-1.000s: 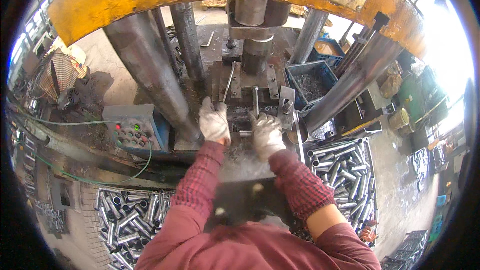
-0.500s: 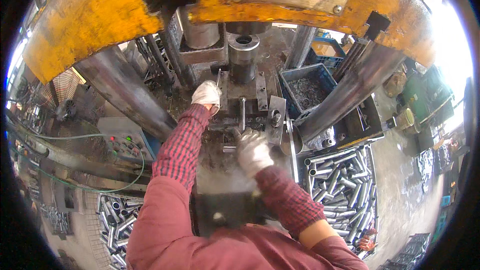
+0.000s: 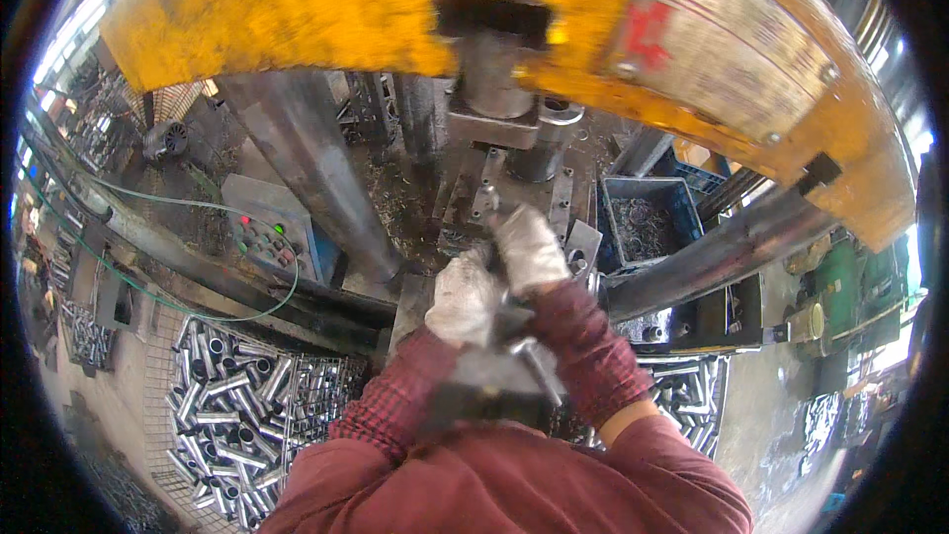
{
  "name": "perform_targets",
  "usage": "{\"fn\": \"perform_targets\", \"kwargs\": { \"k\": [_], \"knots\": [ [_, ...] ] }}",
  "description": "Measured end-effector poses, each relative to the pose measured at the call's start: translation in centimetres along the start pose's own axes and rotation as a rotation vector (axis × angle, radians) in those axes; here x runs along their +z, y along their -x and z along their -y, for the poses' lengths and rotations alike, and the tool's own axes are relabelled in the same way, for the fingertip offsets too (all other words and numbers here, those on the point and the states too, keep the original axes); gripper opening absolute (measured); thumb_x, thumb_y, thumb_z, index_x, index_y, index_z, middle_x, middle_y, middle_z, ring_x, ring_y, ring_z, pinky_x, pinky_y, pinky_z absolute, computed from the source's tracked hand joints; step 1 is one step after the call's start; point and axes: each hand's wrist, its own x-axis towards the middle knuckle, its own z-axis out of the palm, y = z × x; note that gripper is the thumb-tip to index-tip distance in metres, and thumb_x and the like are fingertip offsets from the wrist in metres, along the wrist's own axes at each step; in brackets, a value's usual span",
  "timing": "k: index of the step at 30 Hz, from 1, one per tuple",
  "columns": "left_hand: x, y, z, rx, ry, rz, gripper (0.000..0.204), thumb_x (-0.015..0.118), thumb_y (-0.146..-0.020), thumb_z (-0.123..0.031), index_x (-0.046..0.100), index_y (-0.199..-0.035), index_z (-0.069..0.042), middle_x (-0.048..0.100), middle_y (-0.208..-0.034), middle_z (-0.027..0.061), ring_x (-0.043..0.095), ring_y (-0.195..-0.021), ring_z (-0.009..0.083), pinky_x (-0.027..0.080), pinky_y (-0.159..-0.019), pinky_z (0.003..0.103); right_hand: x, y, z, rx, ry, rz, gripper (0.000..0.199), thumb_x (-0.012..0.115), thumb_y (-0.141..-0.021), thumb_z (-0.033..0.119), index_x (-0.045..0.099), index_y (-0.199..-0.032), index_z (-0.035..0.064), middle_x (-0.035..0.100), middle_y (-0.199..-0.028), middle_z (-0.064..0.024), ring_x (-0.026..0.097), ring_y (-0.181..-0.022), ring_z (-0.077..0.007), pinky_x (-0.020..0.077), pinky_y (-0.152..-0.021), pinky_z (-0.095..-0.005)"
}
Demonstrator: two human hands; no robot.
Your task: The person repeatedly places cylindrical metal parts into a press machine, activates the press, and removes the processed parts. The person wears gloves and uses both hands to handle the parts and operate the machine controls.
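My left hand (image 3: 463,297), in a whitish glove, is curled close beside my right hand, its fingertips turned inward and blurred. My right hand (image 3: 531,247), gloved alike, is closed just in front of the press tooling; what lies inside its fingers is hidden. A short metal rod end (image 3: 488,200) shows by its fingertips. Beyond the hands stand the steel die block (image 3: 484,173) and a round, hollow-topped cylinder (image 3: 542,148). A blurred shiny metal tube (image 3: 539,366) lies under my right forearm.
The yellow press frame (image 3: 326,20) spans overhead, on thick steel columns (image 3: 306,178). A button box (image 3: 267,227) stands left. Wire bins of cut metal tubes (image 3: 227,405) flank me. A blue crate of shavings (image 3: 647,222) sits behind, right.
My left hand has come back from the die toward me and now meets my right hand. The right hand has moved up and forward. The whole view has swung left.
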Motion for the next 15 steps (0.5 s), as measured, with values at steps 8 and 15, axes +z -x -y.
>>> {"fn": "perform_targets", "kwargs": {
  "k": [8, 15],
  "knots": [
    [-9.9, 7.9, 5.0, -0.258, -0.053, -0.032, 0.042, 0.076, -0.099, -0.031, 0.074, -0.130, -0.001, 0.079, -0.110, 0.0215, 0.077, -0.103, 0.0345, 0.058, -0.093, 0.040, 4.4, -8.9, -7.8, 0.011, 0.304, 0.198, 0.026, 0.066, -0.091, 0.011, 0.077, -0.115, 0.0058, 0.078, -0.113, -0.0179, 0.075, -0.111, -0.0356, 0.0604, -0.094, -0.0453],
    [-16.5, 16.8, 13.0, -0.590, -0.095, -0.088, 0.046, 0.077, -0.097, -0.034, 0.075, -0.126, 0.002, 0.078, -0.117, 0.0243, 0.075, -0.111, 0.0373, 0.058, -0.097, 0.043, 8.1, -8.6, -8.5, -0.150, 0.253, -0.022, 0.023, 0.061, -0.098, 0.009, 0.076, -0.115, 0.0056, 0.077, -0.113, -0.0182, 0.075, -0.109, -0.0382, 0.0609, -0.093, -0.0449]
  ]
}}
